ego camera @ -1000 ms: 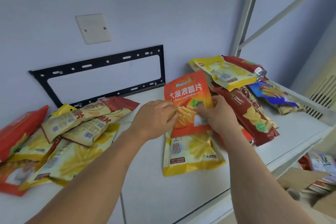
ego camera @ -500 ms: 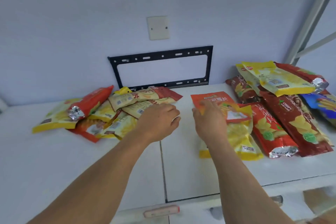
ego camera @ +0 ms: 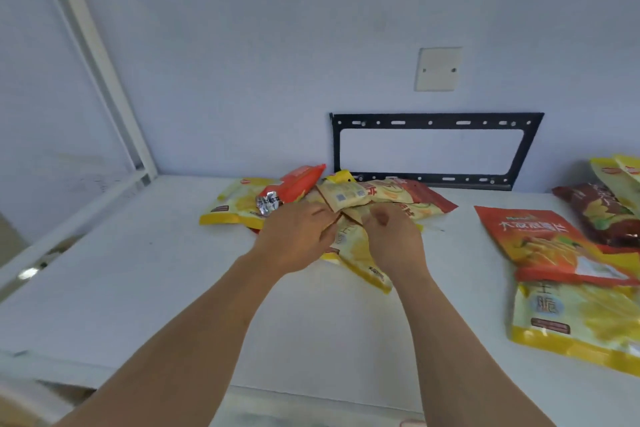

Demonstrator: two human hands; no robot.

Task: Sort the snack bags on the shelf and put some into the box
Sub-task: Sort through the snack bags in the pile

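On the flat white shelf, the left hand and the right hand meet, fingers curled onto a heap of yellow and orange foil snack bags by the wall. Whether either actually pinches a bag, I cannot tell. Well apart to the right, an orange crisp bag overlaps a yellow crisp bag.

Both hands are on a pile of snack bags on the white shelf. The left hand and the right hand have curled fingers at a yellow bag. An orange bag lies apart on the right, overlapping a large yellow bag. A black bracket is on the wall.
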